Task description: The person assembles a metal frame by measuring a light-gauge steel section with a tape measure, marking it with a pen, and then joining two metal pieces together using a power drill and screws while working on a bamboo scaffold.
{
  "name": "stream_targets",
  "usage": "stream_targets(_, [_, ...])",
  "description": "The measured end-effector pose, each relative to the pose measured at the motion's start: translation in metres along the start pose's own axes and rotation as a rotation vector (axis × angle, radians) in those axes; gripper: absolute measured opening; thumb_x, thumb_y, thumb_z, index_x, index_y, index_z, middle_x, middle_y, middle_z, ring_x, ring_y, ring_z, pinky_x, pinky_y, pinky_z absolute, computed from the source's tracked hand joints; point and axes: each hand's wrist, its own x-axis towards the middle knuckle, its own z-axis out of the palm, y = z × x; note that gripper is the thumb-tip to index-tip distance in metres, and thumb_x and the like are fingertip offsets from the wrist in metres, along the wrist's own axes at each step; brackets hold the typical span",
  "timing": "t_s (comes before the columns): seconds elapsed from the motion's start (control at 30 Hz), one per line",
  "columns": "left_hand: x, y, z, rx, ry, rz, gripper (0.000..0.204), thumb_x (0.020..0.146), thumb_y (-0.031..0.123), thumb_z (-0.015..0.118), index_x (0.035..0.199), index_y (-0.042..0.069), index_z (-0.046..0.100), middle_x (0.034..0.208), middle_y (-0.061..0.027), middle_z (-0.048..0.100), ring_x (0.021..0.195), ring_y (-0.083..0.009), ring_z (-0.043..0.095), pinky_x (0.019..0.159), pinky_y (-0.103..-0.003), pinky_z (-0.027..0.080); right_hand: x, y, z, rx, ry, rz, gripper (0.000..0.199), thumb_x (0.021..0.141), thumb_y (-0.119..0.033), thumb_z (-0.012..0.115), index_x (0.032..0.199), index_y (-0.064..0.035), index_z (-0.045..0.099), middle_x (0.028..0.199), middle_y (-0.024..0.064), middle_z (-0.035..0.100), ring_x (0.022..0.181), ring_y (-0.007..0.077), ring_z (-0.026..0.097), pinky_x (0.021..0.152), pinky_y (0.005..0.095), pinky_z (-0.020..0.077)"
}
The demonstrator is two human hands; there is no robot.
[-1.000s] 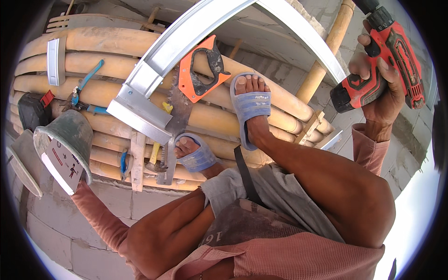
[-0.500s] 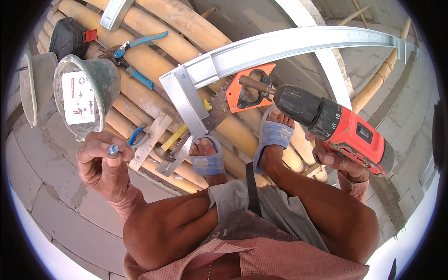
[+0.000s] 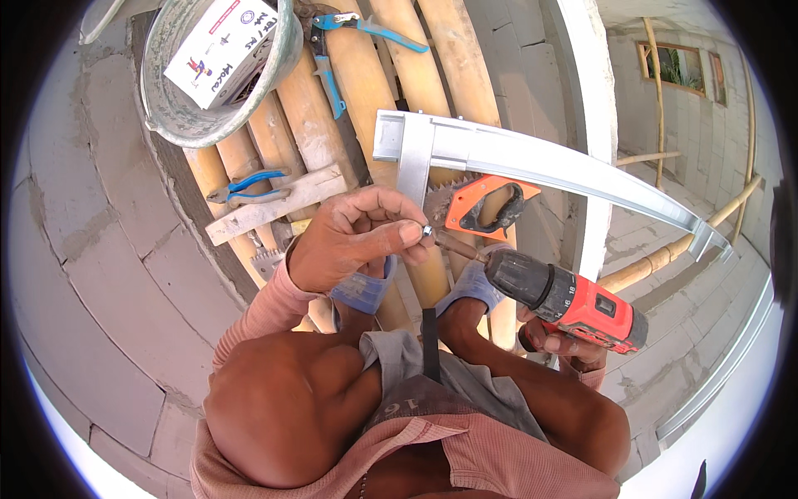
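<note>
Thumb and fingertips of my left hand (image 3: 353,237) pinch a small metal screw (image 3: 427,231) by its head end. My right hand (image 3: 573,345) is wrapped round the grip of a red and black cordless drill (image 3: 582,308), which points left. The drill's rusty socket bit (image 3: 460,247) is close to the screw; whether they touch I cannot tell. Beyond both hands lies a long silver metal channel (image 3: 532,158) with a short crosspiece (image 3: 413,158) near its left end. Under it is a handsaw with an orange handle (image 3: 490,204), its blade partly hidden by my left hand.
Bamboo poles (image 3: 320,125) form the platform under my sandals. A bucket (image 3: 291,50) holding a white box (image 3: 220,54) stands at the far left. Blue-handled snips (image 3: 328,75), blue pliers (image 3: 249,187) and a wooden strip (image 3: 287,202) lie nearby. A white beam (image 3: 594,108) crosses on the right.
My left hand has brought the screw rightward, from beside the bucket to the drill's bit. The drill has shifted slightly left and down in view. The view itself has also turned.
</note>
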Motion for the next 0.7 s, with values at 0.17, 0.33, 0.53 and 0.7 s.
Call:
stream_targets(0.17, [-0.006, -0.010, -0.002, -0.120, -0.085, -0.069, 0.021, 0.101, 0.021, 0.070, 0.112, 0.003, 0.066, 0.094, -0.0069, 0.073, 0.084, -0.0137, 0.072, 0.079, -0.028, 0.059, -0.024, 0.007, -0.004, -0.083, 0.130, 0.164, 0.052, 0.080, -0.010, 0.082, 0.128, -0.0002, 0.063, 0.107, 0.0108, 0.071, 0.093, 0.0158, 0.068, 0.078, 0.0311, 0.0544])
stream_targets(0.33, [-0.010, -0.022, -0.013, -0.143, -0.252, -0.039, 0.034, 0.104, 0.027, 0.064, 0.121, -0.002, 0.063, 0.106, -0.0101, 0.071, 0.094, -0.0163, 0.070, 0.087, -0.032, 0.057, -0.011, -0.015, 0.022, -0.603, 0.184, 0.169, 0.050, 0.078, -0.009, 0.082, 0.124, -0.0010, 0.064, 0.103, 0.0104, 0.071, 0.092, 0.0182, 0.068, 0.078, 0.0322, 0.0539])
stream_targets(0.53, [-0.014, -0.025, -0.017, -0.172, -0.182, -0.055, 0.034, 0.104, 0.026, 0.065, 0.120, -0.003, 0.062, 0.104, -0.0121, 0.072, 0.092, -0.0179, 0.071, 0.085, -0.033, 0.059, 0.018, -0.036, 0.065, -1.406, 0.032, -0.070, 0.048, 0.076, -0.009, 0.082, 0.121, -0.0019, 0.067, 0.099, 0.0098, 0.070, 0.090, 0.0212, 0.068, 0.079, 0.0336, 0.0534])
stream_targets(0.7, [-0.015, -0.032, -0.020, -0.219, -0.149, -0.122, 0.032, 0.104, 0.025, 0.065, 0.118, -0.003, 0.062, 0.103, -0.0129, 0.073, 0.089, -0.0185, 0.072, 0.083, -0.033, 0.060, 0.030, -0.040, 0.084, -1.652, -0.050, -0.194, 0.046, 0.074, -0.009, 0.082, 0.117, -0.0027, 0.069, 0.095, 0.0094, 0.069, 0.088, 0.0236, 0.067, 0.080, 0.0347, 0.0529])
